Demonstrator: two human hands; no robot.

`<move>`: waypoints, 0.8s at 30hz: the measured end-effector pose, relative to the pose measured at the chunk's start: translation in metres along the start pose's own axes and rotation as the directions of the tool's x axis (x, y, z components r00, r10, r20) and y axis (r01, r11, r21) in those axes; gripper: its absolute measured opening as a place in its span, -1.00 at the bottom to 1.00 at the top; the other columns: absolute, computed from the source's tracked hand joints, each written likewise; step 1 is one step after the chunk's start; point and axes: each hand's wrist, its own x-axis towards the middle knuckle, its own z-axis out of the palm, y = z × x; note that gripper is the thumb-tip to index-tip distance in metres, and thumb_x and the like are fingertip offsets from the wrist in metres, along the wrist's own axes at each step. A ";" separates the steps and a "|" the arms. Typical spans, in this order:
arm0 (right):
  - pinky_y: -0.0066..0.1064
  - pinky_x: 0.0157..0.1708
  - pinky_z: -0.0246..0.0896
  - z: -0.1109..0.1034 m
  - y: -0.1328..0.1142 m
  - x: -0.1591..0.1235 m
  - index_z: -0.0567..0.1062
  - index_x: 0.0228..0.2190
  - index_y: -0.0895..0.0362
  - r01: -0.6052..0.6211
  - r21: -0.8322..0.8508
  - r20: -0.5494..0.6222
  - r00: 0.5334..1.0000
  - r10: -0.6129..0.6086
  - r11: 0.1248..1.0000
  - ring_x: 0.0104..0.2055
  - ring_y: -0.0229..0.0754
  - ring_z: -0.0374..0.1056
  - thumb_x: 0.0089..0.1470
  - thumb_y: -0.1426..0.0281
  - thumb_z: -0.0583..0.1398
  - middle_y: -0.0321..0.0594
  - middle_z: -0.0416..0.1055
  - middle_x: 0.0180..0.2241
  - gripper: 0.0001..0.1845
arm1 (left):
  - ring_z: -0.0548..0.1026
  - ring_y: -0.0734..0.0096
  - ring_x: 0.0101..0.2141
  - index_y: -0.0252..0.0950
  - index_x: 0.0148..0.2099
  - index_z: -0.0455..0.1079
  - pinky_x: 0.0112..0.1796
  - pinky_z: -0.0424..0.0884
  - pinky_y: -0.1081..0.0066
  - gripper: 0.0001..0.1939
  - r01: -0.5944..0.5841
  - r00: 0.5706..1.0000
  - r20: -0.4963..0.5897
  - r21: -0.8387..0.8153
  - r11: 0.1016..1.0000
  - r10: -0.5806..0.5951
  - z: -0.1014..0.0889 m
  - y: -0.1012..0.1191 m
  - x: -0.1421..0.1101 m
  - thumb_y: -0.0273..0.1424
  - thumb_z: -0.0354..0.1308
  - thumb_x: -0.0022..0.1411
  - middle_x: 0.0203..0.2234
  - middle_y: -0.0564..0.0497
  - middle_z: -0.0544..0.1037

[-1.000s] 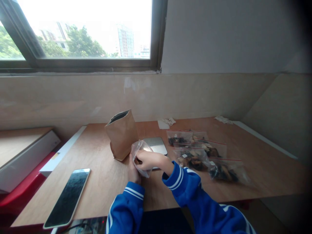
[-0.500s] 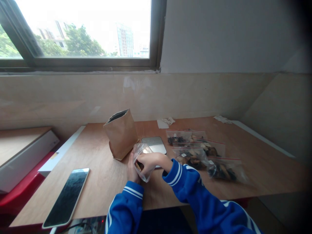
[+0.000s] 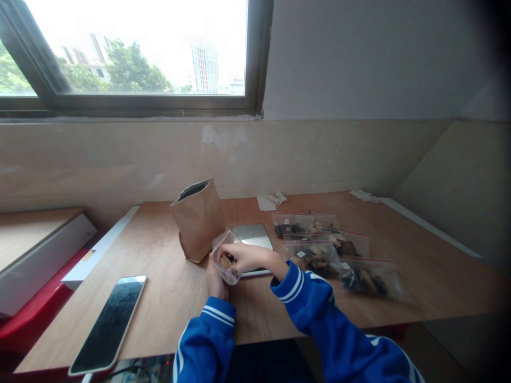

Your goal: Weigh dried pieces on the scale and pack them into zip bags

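- Head view, the only cam:
- Left hand [image 3: 216, 281] sits low, just above desk, fingers curled up around underside of small clear bag [image 3: 224, 256]; grip looks closed on it, though bag and other hand cover the fingertips.
- Right hand [image 3: 244, 256] comes in from the right, fingers bent and pinched at the bag's mouth/top edge, touching the plastic; can't tell whether fingers are inside bag or only on rim.
- Clear bag is between both hands, held off the wooden desk [image 3: 171, 298], w/ some brownish bits visible in it.
- Both arms in blue sleeves [image 3: 315, 314] w/ white stripes at cuffs.
- Just beyond hands, slightly left: brown paper bag [image 3: 198, 219], upright, top open, dark inside.
- Just behind right hand: flat silver scale [image 3: 253, 236], partly hidden by hand and bag.
- Right of right hand: row of filled zip bags [image 3: 331, 252] w/ red strips, dark contents, lying flat and overlapping.
- Well left of left hand, nearer desk edge: phone [image 3: 109, 322], screen dark, lying flat.
- Far beyond hands, by the wall: crumpled white paper [image 3: 273, 200].
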 end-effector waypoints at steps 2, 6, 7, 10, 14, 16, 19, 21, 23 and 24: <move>-0.44 -0.22 0.24 -0.002 0.000 0.000 0.38 -0.12 0.13 0.004 0.054 -0.023 1.000 -0.003 0.999 -0.13 -0.14 0.35 -0.17 0.62 0.20 -0.21 0.42 -0.13 -0.51 | 0.48 0.09 -0.09 -0.38 -0.05 0.37 -0.15 0.44 0.24 -0.62 0.026 1.000 -0.003 -0.021 0.999 -0.027 0.000 0.001 -0.001 -0.21 0.09 0.18 -0.17 -0.13 0.54; -0.44 -0.21 0.28 -0.005 -0.001 0.001 0.40 -0.12 0.16 0.021 0.129 -0.059 0.998 -0.013 0.991 -0.16 -0.17 0.37 -0.11 0.59 0.19 -0.20 0.44 -0.14 -0.57 | 0.50 0.05 -0.12 -0.36 -0.04 0.39 -0.25 0.47 0.28 -0.62 0.105 0.994 -0.027 -0.066 0.992 -0.107 0.001 0.002 -0.003 -0.20 0.01 0.25 -0.21 -0.13 0.55; -0.43 -0.21 0.28 -0.006 -0.001 0.001 0.41 -0.12 0.17 0.025 0.145 -0.063 0.998 -0.016 0.989 -0.16 -0.17 0.38 -0.10 0.56 0.22 -0.20 0.44 -0.14 -0.58 | 0.51 0.05 -0.13 -0.36 -0.03 0.38 -0.27 0.47 0.29 -0.62 0.116 0.992 -0.029 -0.081 0.990 -0.119 0.001 0.002 -0.003 -0.20 0.01 0.26 -0.21 -0.14 0.55; -0.43 -0.18 0.30 -0.009 -0.001 0.000 0.45 -0.13 0.17 0.055 0.234 -0.069 0.997 -0.039 0.971 -0.15 -0.18 0.39 -0.06 0.50 0.25 -0.20 0.46 -0.14 -0.63 | 0.52 0.09 -0.14 -0.37 -0.01 0.38 -0.27 0.48 0.32 -0.63 0.089 0.996 -0.001 -0.126 0.988 -0.089 0.003 0.003 -0.002 -0.23 0.02 0.26 -0.18 -0.14 0.55; -0.41 -0.17 0.30 -0.023 -0.001 0.002 0.49 -0.19 0.18 0.124 0.338 -0.154 0.985 -0.075 0.933 -0.18 -0.20 0.41 0.03 0.47 0.20 -0.20 0.49 -0.19 -0.75 | 0.50 0.18 -0.09 -0.35 0.02 0.40 -0.16 0.47 0.35 -0.66 0.047 0.999 0.024 -0.177 0.983 -0.044 0.004 0.004 0.000 -0.31 0.03 0.26 -0.12 -0.13 0.54; -0.41 -0.18 0.29 -0.036 -0.005 0.006 0.50 -0.19 0.17 0.201 0.336 -0.282 0.954 -0.105 0.920 -0.19 -0.21 0.41 0.06 0.43 0.20 -0.19 0.50 -0.20 -0.77 | 0.51 0.19 -0.10 -0.33 0.04 0.38 -0.18 0.49 0.33 -0.65 0.069 0.997 -0.018 -0.173 0.983 -0.073 0.004 0.004 0.001 -0.30 0.02 0.27 -0.12 -0.16 0.54; -0.40 -0.14 0.26 -0.061 -0.018 0.021 0.49 -0.17 0.15 0.345 0.245 -0.573 0.805 -0.152 0.906 -0.14 -0.22 0.38 0.10 0.40 0.16 -0.18 0.47 -0.16 -0.77 | 0.52 0.19 -0.12 -0.32 0.09 0.34 -0.22 0.51 0.32 -0.62 0.115 0.988 -0.078 -0.177 0.977 -0.131 0.002 0.004 0.001 -0.29 -0.03 0.30 -0.15 -0.21 0.55; -0.38 -0.06 0.23 -0.078 -0.028 0.036 0.48 -0.16 0.13 0.401 0.099 -0.726 0.655 -0.209 0.911 -0.09 -0.21 0.35 0.14 0.42 0.11 -0.18 0.45 -0.13 -0.77 | 0.53 0.19 -0.12 -0.32 0.10 0.33 -0.22 0.51 0.32 -0.61 0.143 0.982 -0.095 -0.191 0.971 -0.164 0.002 0.004 0.001 -0.28 -0.07 0.32 -0.16 -0.21 0.55; -0.38 -0.02 0.19 -0.090 -0.036 0.054 0.47 -0.17 0.13 0.405 -0.041 -0.763 0.578 -0.291 0.913 -0.06 -0.21 0.32 0.15 0.46 0.08 -0.19 0.43 -0.14 -0.77 | 0.53 0.19 -0.13 -0.32 0.12 0.32 -0.22 0.51 0.32 -0.59 0.161 0.978 -0.098 -0.193 0.968 -0.183 0.002 0.005 0.001 -0.27 -0.10 0.33 -0.17 -0.20 0.56; -0.38 -0.01 0.17 -0.094 -0.037 0.063 0.47 -0.17 0.13 0.393 -0.097 -0.754 0.570 -0.325 0.914 -0.05 -0.21 0.31 0.16 0.48 0.07 -0.19 0.43 -0.14 -0.76 | 0.54 0.19 -0.14 -0.31 0.13 0.32 -0.22 0.51 0.31 -0.59 0.165 0.978 -0.094 -0.187 0.968 -0.184 0.002 0.004 0.001 -0.27 -0.11 0.33 -0.17 -0.19 0.56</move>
